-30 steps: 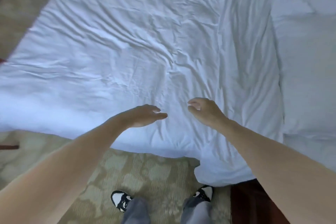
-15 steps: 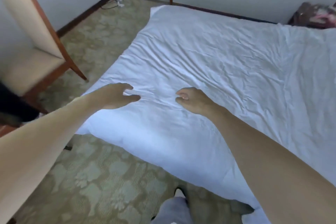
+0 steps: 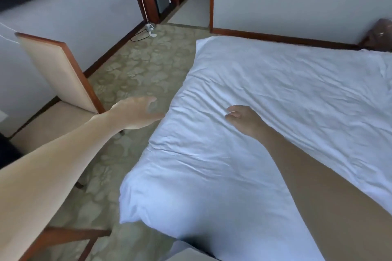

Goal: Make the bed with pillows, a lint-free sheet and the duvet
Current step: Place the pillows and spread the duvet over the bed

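In the head view, the wrinkled white duvet fills the centre and right of the frame. Its left edge runs from the upper middle down to a bulging corner at the lower centre, which hangs over the patterned green-beige carpet. No pillows show, and no sheet can be told apart from the duvet.

The step in hand looks like smoothing and squaring this side of the duvet. To do it well, take the edge, not the middle. Draw it toward the near corner with both hands pulling evenly, so the creases across the centre run out instead of bunching. Then check that the overhang is even along the side.

Your left hand is at centre left over the carpet, just beside the duvet's edge. Its fingers are spread and relaxed and it holds nothing. It is blurred, so you cannot tell whether the thumb touches the cloth. Your right hand rests on the duvet near the centre, knuckles up and fingers loosely curled, with no fold gathered in them.

The beige upholstered chair with a red-brown wooden frame stands at the left, close behind your left arm, so mind it as you pull.
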Demonstrator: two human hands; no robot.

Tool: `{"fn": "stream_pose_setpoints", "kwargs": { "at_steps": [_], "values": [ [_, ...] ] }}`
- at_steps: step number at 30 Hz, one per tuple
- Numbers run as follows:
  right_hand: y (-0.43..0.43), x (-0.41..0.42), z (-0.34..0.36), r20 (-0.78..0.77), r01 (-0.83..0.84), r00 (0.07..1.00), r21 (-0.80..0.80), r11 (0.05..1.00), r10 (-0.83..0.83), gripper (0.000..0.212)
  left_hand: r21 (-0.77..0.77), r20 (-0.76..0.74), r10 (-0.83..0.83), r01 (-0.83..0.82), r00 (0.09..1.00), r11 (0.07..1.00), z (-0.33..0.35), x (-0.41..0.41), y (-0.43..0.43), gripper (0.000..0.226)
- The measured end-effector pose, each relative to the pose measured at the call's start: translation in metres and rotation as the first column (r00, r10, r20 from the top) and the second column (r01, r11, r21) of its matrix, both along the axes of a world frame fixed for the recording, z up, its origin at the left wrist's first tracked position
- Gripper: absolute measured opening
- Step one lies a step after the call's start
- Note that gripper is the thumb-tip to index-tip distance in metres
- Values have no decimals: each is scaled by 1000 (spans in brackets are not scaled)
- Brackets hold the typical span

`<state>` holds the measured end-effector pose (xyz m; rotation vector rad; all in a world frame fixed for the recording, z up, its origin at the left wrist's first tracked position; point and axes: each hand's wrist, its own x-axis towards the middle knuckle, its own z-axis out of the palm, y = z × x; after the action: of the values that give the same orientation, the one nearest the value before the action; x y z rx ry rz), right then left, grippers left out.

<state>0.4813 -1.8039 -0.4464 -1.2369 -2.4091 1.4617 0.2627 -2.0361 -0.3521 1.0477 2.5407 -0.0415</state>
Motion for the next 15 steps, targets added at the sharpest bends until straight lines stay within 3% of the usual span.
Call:
{"fn": "stream_pose_setpoints", "kwargs": {
  "at_steps": [6, 11, 15],
  "values": [
    [-1, -91, -12, 94, 115, 990, -108, 987, -105, 39, -44, 74, -140, 144, 987, 989, -32, -126, 25, 83],
    [-22, -151, -27, 100, 325, 943, -85, 942, -316, 34, 12, 118, -242, 243, 963, 970, -54, -216, 50, 75],
    [-57, -192, -55, 194, 385, 913, -108, 917, -360, 42, 79, 205, -283, 272, 937, 959, -82, -286, 56, 72]
  ]
}}
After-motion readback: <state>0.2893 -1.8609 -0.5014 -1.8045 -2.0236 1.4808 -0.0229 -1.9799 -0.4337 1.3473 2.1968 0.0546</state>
